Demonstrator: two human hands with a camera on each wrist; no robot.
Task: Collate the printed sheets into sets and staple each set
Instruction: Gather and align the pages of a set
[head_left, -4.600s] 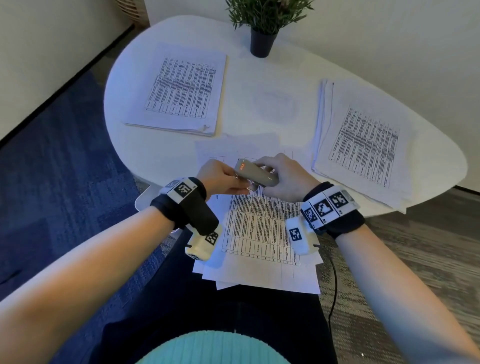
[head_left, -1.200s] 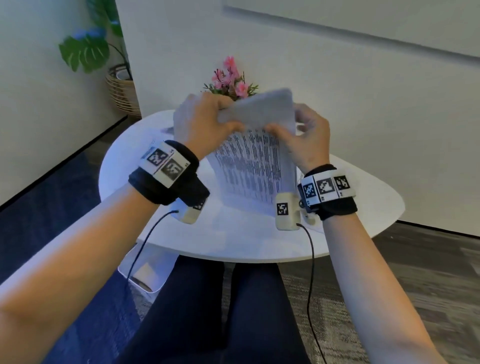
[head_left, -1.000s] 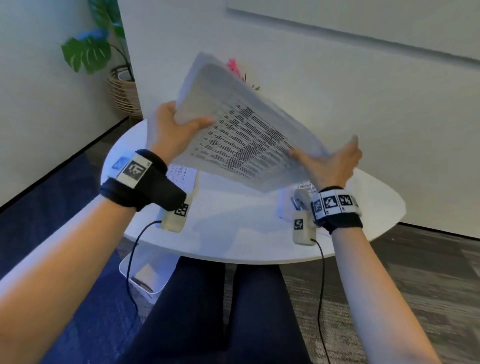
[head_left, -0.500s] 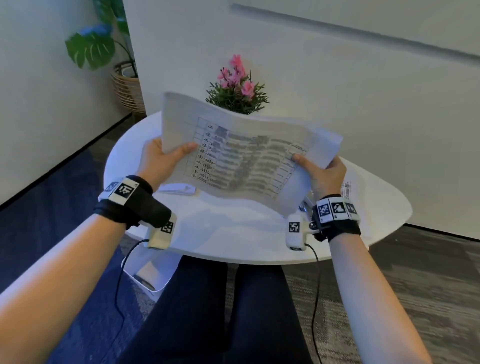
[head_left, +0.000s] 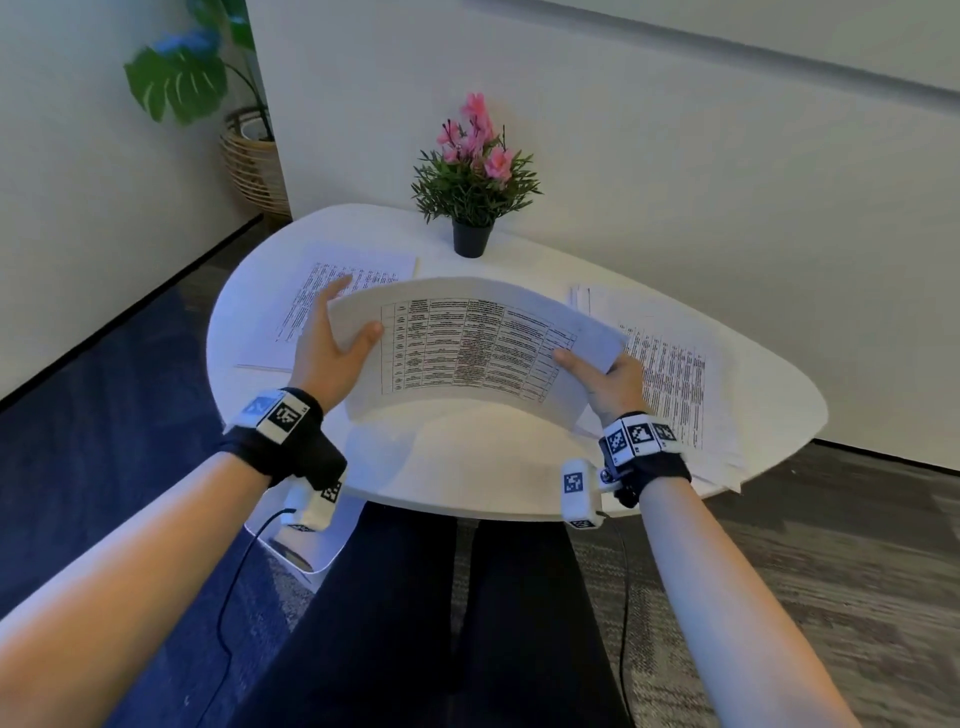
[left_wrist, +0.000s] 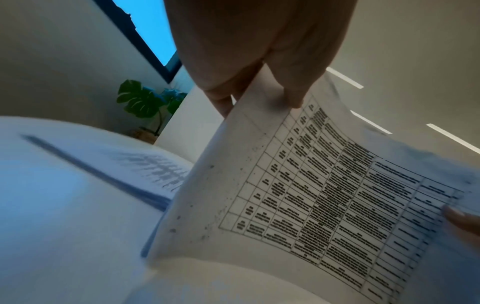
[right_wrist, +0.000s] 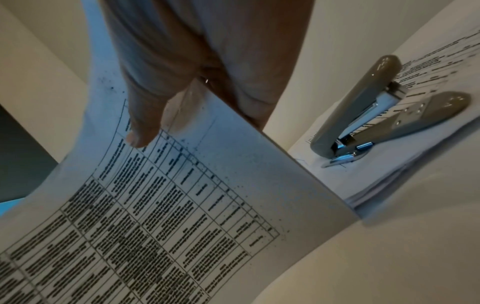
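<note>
While the head view hides it behind the held paper, a stapler (right_wrist: 384, 115) is shown only in the right wrist view: grey, rounded, with metal inner parts, its arm raised from its base, resting on the paper stack (head_left: 670, 374) just beyond the right hand (head_left: 613, 384). One set of printed sheets (head_left: 467, 348) is held in the air between the two hands, above the white rounded table (head_left: 467, 467), printed table uppermost and bowed upward in the middle. Its left edge is pinched by the left hand (head_left: 327, 358), thumb on top and fingers beneath; its right edge is gripped likewise by the right hand. Toner specks along the margins are seen in both wrist views only. Two further stacks of printed paper are counted on the table: one beyond the left hand (head_left: 343, 296), one beyond and right of the right hand, its edges fanned unevenly. One small potted plant (head_left: 475, 176) with pink flowers in a dark pot is noted well beyond both hands; one large-leaved plant (head_left: 182, 78) in a woven basket stands on the floor far left.
</note>
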